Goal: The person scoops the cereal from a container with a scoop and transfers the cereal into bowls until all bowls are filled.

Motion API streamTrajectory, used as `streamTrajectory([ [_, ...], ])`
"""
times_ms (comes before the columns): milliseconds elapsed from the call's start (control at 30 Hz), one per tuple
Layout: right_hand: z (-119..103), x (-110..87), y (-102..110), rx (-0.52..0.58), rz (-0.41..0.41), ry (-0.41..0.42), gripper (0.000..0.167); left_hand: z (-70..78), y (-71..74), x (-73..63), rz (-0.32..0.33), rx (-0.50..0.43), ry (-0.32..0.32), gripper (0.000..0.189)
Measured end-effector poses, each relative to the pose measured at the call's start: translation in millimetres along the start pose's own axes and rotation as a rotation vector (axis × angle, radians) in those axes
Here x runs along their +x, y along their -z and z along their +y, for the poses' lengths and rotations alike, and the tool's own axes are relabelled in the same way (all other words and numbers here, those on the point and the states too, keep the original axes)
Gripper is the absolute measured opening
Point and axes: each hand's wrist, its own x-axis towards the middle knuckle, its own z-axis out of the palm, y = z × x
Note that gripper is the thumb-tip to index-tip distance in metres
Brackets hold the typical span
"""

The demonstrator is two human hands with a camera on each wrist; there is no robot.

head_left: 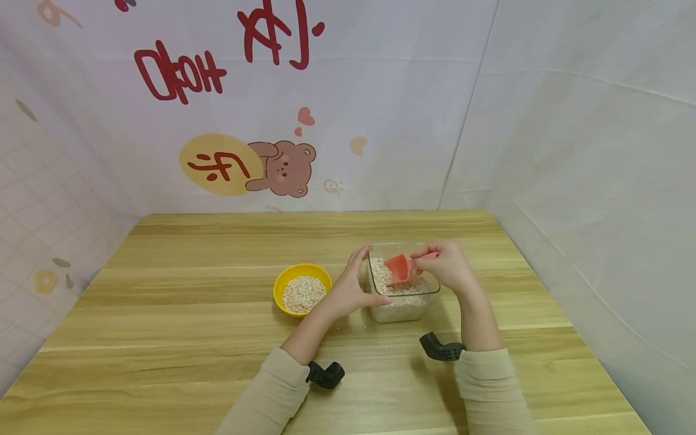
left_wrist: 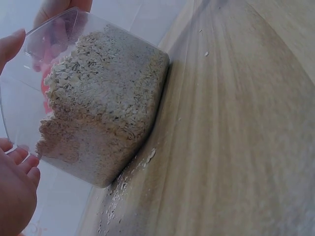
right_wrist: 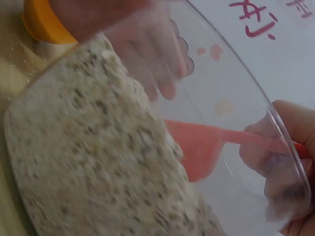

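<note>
A clear rectangular container (head_left: 405,311) stands on the table, partly filled with rolled oats (left_wrist: 103,93). My left hand (head_left: 348,293) holds its left side, thumb on the near wall and fingers along the left wall. In my right hand (head_left: 450,267) is the handle of a pink scoop (head_left: 399,269), gripped above the container's right side. The scoop's bowl (right_wrist: 197,150) meets the sloping surface of the oats; how much it holds cannot be seen. Left of the container, close to the left forearm, sits a yellow bowl (head_left: 278,293) with oats in it.
Loose flakes (left_wrist: 114,201) lie scattered on the wooden table (head_left: 163,326) beside the container. Behind the table hangs a white printed cloth (head_left: 380,121), with more pale cloth along both sides. Each wrist carries a black camera mount (head_left: 441,348).
</note>
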Motion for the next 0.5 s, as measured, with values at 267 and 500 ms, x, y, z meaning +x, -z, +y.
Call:
streamTrajectory([
  [267, -7.4, -0.3, -10.5, 0.017, 0.029, -0.039, 0.013, 0.2, 0.5, 0.9, 0.003, -0.011, 0.003, 0.114],
  [500, -8.1, 0.0, -11.6, 0.066, 0.023, -0.054, 0.016, 0.8, -0.5, 1.1, 0.004, -0.013, 0.005, 0.114],
])
